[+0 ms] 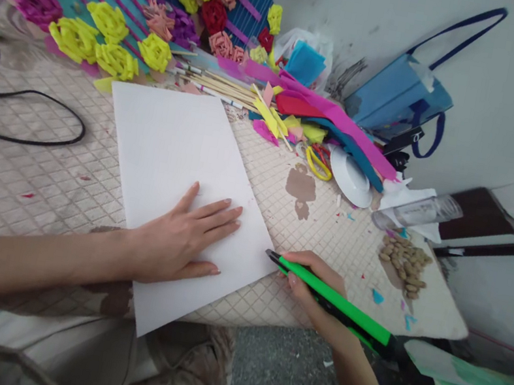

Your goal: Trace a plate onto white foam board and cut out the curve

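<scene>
A white sheet of paper point(180, 146) lies at an angle on the table, its lower corner reaching past the front edge. My left hand point(184, 236) rests flat on it, fingers spread and palm down. Just off the paper's right corner, my right hand point(315, 282) grips a long green-and-black utility knife point(341, 305). The knife's dark tip points left and meets the paper's right corner; whether it touches the sheet is unclear.
Paper flowers point(115, 61) on blue-and-purple panels stand at the back left. Behind the sheet lie sticks point(228, 86), crepe paper strips point(340, 117), yellow-handled scissors point(318, 163) and a white plate point(350, 177). Peanuts point(406, 265) sit right; a black cord point(22, 141) loops left.
</scene>
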Available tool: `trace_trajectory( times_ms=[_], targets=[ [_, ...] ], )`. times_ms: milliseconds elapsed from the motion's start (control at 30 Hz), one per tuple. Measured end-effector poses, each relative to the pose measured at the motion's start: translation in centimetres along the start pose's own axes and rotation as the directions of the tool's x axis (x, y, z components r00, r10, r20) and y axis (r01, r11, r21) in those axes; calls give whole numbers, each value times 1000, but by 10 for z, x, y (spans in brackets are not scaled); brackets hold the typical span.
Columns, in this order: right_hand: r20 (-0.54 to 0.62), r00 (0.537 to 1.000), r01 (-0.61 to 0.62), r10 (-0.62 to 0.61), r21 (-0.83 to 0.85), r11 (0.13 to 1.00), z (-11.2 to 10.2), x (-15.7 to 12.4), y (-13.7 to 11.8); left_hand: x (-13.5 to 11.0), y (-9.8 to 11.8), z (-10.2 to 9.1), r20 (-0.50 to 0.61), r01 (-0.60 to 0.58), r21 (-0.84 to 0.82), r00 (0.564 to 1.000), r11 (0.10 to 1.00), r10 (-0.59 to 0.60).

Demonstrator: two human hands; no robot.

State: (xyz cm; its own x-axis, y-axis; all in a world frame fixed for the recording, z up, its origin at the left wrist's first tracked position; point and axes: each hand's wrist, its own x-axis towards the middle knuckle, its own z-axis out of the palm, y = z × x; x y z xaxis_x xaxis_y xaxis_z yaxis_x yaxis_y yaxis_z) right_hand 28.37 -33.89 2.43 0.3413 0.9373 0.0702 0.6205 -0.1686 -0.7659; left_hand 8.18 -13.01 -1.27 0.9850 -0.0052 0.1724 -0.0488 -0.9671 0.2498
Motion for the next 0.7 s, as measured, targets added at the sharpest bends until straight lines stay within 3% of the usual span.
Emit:
trace_trajectory(
  times_ms=[267,400,700],
  targets=[
    [-2,1000,15,-15,79,997,0,1,5,2,3,0,1,28,-45,1000,999,-28],
    [1,997,73,-73,47,996,-8,9,11,1,3,-9,23,51,-90,999,995,-49],
    [31,997,74,-77,81,994,-20,29,27,-26,-13,-36,183,-108,-183,973,977,141]
  ],
)
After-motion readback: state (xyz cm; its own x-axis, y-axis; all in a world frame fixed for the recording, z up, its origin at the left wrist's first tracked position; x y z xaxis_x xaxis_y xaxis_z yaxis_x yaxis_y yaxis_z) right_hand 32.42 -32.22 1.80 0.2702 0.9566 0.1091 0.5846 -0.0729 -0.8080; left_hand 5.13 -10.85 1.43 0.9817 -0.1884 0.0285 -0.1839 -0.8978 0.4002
